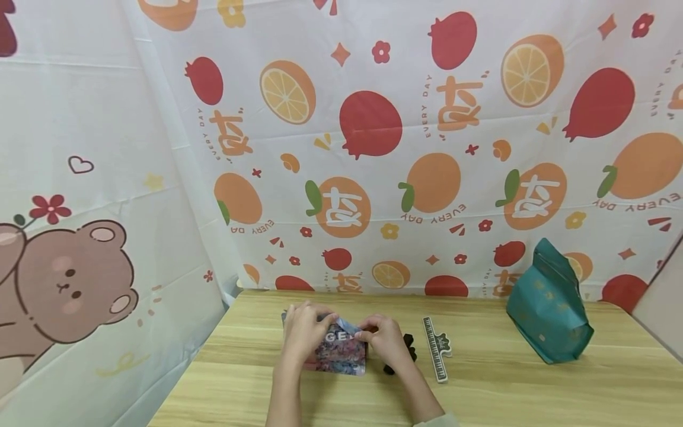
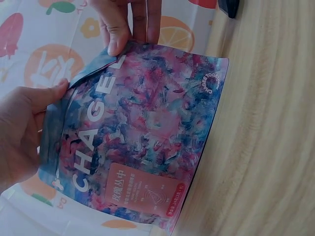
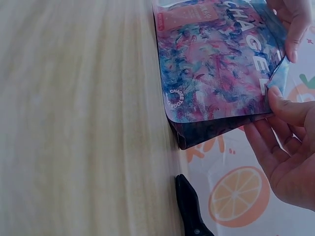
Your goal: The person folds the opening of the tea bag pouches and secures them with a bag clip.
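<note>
We see both hands at a colourful pouch, which is at the counter, left of its middle, with its printed front towards us. Large white letters run along the upper part of the front, and a pink label shows near one lower corner. The left hand has its grip closed on the pouch's top edge, thumb in front and fingers behind. The right hand pinches the same edge nearer the corner, its thumb on the front and its other fingers behind, so that grip is closed too. Between the two thumbs we see a bluish strip of the edge folded over at a slant.

Just beside the right wrist lies a black object, partly hidden by the arm. Next to it we find a white clip with a piano-key pattern. Well apart, at the right, stands a teal bag. Behind the counter we see a fruit-print cloth, and a bear-print cloth at the left.
</note>
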The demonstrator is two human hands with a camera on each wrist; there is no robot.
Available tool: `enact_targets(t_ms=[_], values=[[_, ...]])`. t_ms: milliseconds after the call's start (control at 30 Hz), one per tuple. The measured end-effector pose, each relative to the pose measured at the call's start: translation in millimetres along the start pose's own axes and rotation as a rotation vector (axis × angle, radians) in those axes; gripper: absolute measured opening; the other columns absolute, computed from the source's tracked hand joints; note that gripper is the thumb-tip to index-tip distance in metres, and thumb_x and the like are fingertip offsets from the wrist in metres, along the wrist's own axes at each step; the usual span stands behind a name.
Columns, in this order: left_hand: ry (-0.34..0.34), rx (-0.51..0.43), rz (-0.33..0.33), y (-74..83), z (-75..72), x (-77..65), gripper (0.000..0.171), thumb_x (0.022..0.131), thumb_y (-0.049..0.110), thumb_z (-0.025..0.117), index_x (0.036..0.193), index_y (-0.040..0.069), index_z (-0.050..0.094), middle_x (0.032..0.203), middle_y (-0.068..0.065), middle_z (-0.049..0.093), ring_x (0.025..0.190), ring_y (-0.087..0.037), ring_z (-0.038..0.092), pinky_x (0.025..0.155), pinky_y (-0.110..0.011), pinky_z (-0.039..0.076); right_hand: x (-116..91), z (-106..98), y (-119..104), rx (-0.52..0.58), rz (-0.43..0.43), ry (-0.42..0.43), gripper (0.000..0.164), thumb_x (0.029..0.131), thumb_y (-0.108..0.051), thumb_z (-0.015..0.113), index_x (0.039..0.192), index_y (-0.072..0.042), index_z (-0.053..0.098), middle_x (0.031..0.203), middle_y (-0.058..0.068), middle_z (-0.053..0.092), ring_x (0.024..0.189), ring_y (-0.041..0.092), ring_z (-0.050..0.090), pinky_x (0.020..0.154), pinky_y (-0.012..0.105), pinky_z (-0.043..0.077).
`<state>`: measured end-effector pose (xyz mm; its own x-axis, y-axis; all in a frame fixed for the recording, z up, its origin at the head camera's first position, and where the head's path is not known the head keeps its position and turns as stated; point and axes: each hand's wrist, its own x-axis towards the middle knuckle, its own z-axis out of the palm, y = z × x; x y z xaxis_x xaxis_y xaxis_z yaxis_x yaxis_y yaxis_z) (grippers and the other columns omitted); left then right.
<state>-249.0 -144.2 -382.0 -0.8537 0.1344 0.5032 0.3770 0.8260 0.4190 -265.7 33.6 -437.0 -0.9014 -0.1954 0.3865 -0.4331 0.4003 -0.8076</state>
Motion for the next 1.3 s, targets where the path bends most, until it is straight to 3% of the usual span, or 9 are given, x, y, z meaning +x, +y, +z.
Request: enact_targets(t_ms=[100, 300, 433, 500, 767, 1133, 1300], values=[[0.003, -0.011, -0.015, 0.3, -0.5, -0.5, 0.010, 0.081, 0.022, 0.070, 0.084, 0.014, 0.075, 0.080, 0.003, 0.068, 0.081, -0.019, 0.056, 0.075, -0.043, 0.030, -0.3, 0.3, -0.5, -0.002, -0.004, 0.002, 0.003, 0.078, -0.007, 0.071, 0.081, -0.007, 0.069, 0.080, -0.004, 0.059, 0.075, 0.015, 0.057, 0.059, 0.025, 0.047], [-0.041, -0.014, -0.027, 2.5, -2.4, -1.7, 0.010, 0.082, 0.026, 0.069, 0.086, 0.017, 0.074, 0.085, 0.003, 0.068, 0.095, -0.028, 0.056, 0.091, -0.053, 0.025, -0.7, -0.9, 0.5, -0.004, 0.003, -0.002, 0.004, 0.079, -0.007, 0.071, 0.082, -0.007, 0.069, 0.080, -0.003, 0.059, 0.074, 0.014, 0.056, 0.059, 0.024, 0.046], [-0.049, 0.016, 0.014, 3.1, -2.0, -2.7, 0.008, 0.076, 0.028, 0.075, 0.082, 0.023, 0.072, 0.082, 0.007, 0.066, 0.083, -0.020, 0.054, 0.077, -0.041, 0.029, -0.6, -1.6, 1.3, 0.005, 0.007, -0.005, 0.003, 0.079, -0.006, 0.071, 0.081, -0.006, 0.069, 0.080, -0.003, 0.058, 0.073, 0.014, 0.056, 0.058, 0.025, 0.046], [-0.046, 0.026, 0.046, 2.5, -1.4, -2.8, 0.010, 0.073, 0.028, 0.077, 0.079, 0.024, 0.071, 0.079, 0.009, 0.065, 0.075, -0.015, 0.049, 0.067, -0.036, 0.025, -0.5, -1.7, 1.6, 0.015, 0.009, -0.008, 0.003, 0.079, -0.007, 0.071, 0.081, -0.006, 0.068, 0.079, -0.003, 0.058, 0.073, 0.014, 0.056, 0.058, 0.025, 0.046], [-0.051, 0.011, 0.102, -0.9, 1.0, -3.2, 0.012, 0.071, 0.024, 0.079, 0.079, 0.024, 0.070, 0.078, 0.011, 0.064, 0.074, -0.010, 0.047, 0.072, -0.036, 0.028, -0.7, -0.5, 3.8, 0.035, 0.035, -0.011, 0.004, 0.079, -0.007, 0.071, 0.080, -0.006, 0.068, 0.078, -0.003, 0.057, 0.070, 0.013, 0.054, 0.057, 0.025, 0.046], [0.035, 0.019, 0.147, -4.2, 6.7, -1.0, 0.013, 0.069, 0.018, 0.080, 0.073, 0.023, 0.069, 0.074, 0.009, 0.065, 0.071, -0.010, 0.050, 0.071, -0.035, 0.031, -0.7, 0.2, 2.4, 0.025, 0.038, -0.010, 0.004, 0.079, -0.008, 0.071, 0.082, -0.007, 0.068, 0.079, -0.004, 0.058, 0.072, 0.013, 0.055, 0.058, 0.025, 0.046], [0.039, 0.024, 0.152, -2.5, 6.8, -0.8, 0.014, 0.069, 0.017, 0.080, 0.073, 0.022, 0.068, 0.074, 0.009, 0.065, 0.069, -0.010, 0.049, 0.070, -0.034, 0.031, -0.3, -0.5, 1.8, 0.025, 0.049, -0.014, 0.004, 0.079, -0.008, 0.071, 0.082, -0.007, 0.068, 0.079, -0.003, 0.058, 0.071, 0.013, 0.054, 0.058, 0.026, 0.046]])
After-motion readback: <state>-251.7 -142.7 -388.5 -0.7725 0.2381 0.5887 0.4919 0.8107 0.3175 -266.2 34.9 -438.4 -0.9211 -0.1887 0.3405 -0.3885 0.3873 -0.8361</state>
